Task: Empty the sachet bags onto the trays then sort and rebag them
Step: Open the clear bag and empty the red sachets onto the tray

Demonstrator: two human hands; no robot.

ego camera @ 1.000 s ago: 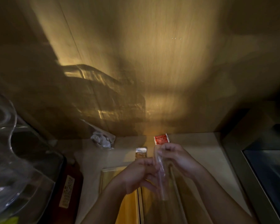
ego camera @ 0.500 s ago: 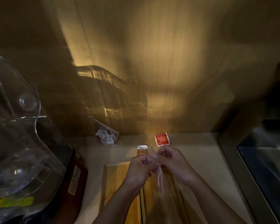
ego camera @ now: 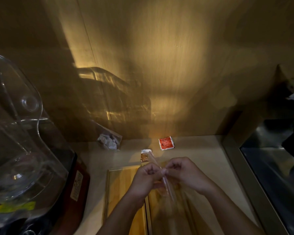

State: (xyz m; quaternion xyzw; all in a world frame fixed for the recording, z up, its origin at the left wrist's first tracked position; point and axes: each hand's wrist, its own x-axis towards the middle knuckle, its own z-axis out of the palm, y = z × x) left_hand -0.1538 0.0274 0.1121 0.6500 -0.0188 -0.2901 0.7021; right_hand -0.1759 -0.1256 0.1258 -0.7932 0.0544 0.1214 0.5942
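My left hand [ego camera: 147, 178] and my right hand [ego camera: 185, 173] meet above two wooden trays [ego camera: 120, 187] and pinch the top edge of a clear plastic bag [ego camera: 167, 189] that hangs down between them. Whether anything is inside the bag is too blurred to tell. A red sachet [ego camera: 166, 142] lies flat on the beige counter near the back wall. A brown sachet with a white top [ego camera: 145, 155] lies just behind my left hand, partly covered by the bag's upper corner.
A clear plastic blender jug on a dark red base [ego camera: 24, 141] fills the left side. A crumpled clear bag with pale contents [ego camera: 109, 140] rests against the wooden back wall. A metal-rimmed dark surface [ego camera: 270, 167] borders the counter on the right.
My hands have dropped slightly and drawn the bag's top edge out between them. The camera has swung left, bringing more of the blender jug into view.
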